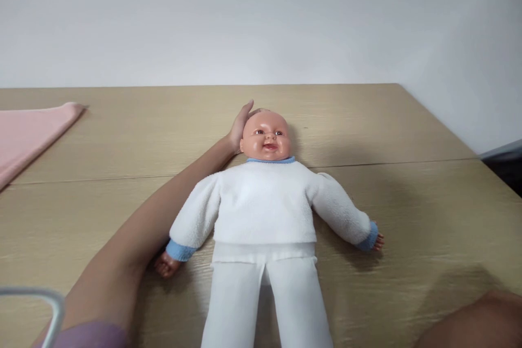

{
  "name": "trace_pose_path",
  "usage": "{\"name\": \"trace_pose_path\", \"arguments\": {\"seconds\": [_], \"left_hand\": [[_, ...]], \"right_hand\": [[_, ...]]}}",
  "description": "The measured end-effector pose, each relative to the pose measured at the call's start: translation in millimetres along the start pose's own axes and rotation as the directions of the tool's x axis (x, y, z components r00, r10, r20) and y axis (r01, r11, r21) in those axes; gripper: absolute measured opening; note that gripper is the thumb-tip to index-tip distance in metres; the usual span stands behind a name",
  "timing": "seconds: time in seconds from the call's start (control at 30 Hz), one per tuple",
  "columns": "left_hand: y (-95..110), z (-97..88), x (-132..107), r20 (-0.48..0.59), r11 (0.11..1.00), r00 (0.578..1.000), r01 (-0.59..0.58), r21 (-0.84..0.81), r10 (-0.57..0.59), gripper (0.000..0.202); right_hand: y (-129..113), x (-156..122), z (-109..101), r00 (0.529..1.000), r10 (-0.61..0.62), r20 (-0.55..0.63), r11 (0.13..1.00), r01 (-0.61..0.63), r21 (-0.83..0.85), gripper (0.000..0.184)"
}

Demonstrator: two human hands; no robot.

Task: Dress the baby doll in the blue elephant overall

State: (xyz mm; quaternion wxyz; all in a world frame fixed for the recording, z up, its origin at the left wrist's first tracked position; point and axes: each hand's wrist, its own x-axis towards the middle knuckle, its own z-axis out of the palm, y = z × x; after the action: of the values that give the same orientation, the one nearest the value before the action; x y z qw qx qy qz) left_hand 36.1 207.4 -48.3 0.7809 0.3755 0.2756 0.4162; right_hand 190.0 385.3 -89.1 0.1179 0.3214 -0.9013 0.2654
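Observation:
A baby doll (263, 212) in a white fleece top and white trousers with blue cuffs lies on its back on the wooden table (408, 136), head away from me. My left hand (240, 126) reaches up along the doll's side and cups the back and side of its head; most fingers are hidden behind the head. My right forearm (477, 323) shows only as a blurred patch at the bottom right; the hand itself is out of view.
A folded pink cloth (28, 133) lies at the table's far left. A grey metal loop (49, 310) pokes in at the bottom left. A white wall stands behind the table; the table's right edge drops off near a dark area (508, 166).

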Motion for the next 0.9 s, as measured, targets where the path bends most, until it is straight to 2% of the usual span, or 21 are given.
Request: {"name": "trace_pose_path", "arguments": {"seconds": [0.03,0.07,0.1,0.17,0.27,0.33,0.37,0.4,0.43,0.5,0.57,0.73,0.8,0.9], "left_hand": [[0,-0.8,0,0.013,1.000,1.000,-0.008,0.009,0.008,0.051],[-1,-1.5,0,0.025,1.000,1.000,-0.016,0.022,0.016,0.051],[-1,-2.1,0,0.032,0.999,0.999,-0.022,0.035,0.021,0.052],[-2,-2.8,0,0.026,0.998,0.999,-0.021,0.051,0.020,0.053],[-1,-2.7,-1,0.021,0.997,0.999,-0.030,0.067,0.028,0.056],[0,-2.3,-2,0.028,0.997,0.999,-0.029,0.076,0.027,0.057],[0,-2.2,-2,0.028,0.997,0.999,-0.025,0.077,0.023,0.057],[1,-2.1,-2,0.027,0.997,0.999,-0.020,0.074,0.018,0.056],[2,-2.1,-2,0.027,0.998,1.000,-0.014,0.068,0.012,0.054],[3,-1.9,-2,0.028,0.999,1.000,-0.005,0.053,0.004,0.048],[3,-1.2,-1,0.025,0.999,1.000,-0.002,0.039,0.001,0.044],[3,1.7,0,-0.024,0.999,1.000,-0.008,0.041,0.009,0.050],[3,2.8,-1,-0.020,0.999,1.000,-0.009,0.034,0.010,0.054],[4,4.5,-2,-0.017,1.000,1.000,-0.004,0.025,0.004,0.056]], "right_hand": [[2,8,12,0.979,-0.127,-0.161,0.985,0.143,0.092,0.013],[4,16,24,0.896,-0.252,-0.367,0.926,0.333,0.178,0.011],[6,24,35,0.800,-0.313,-0.511,0.851,0.476,0.223,0.020],[8,36,48,0.759,-0.333,-0.560,0.803,0.539,0.253,0.027],[6,38,38,0.807,-0.328,-0.491,0.825,0.498,0.268,0.008],[2,33,15,0.892,-0.300,-0.337,0.878,0.396,0.267,0.026],[0,31,2,0.964,-0.234,-0.128,0.938,0.259,0.231,0.036],[-2,29,-11,0.986,-0.124,0.115,0.984,0.107,0.143,0.043],[-4,27,-22,0.957,-0.013,0.290,1.000,0.007,0.022,0.048],[-7,27,-38,0.878,0.146,0.455,0.982,-0.072,-0.174,0.055],[-9,29,-45,0.855,0.187,0.484,0.966,-0.071,-0.247,0.057],[-13,35,-49,0.868,0.096,0.487,0.983,-0.006,-0.183,0.055],[-19,45,-37,0.880,0.089,0.467,0.982,0.000,-0.186,0.058],[-31,71,1,0.899,0.076,0.432,0.982,0.009,-0.191,0.074]]}}
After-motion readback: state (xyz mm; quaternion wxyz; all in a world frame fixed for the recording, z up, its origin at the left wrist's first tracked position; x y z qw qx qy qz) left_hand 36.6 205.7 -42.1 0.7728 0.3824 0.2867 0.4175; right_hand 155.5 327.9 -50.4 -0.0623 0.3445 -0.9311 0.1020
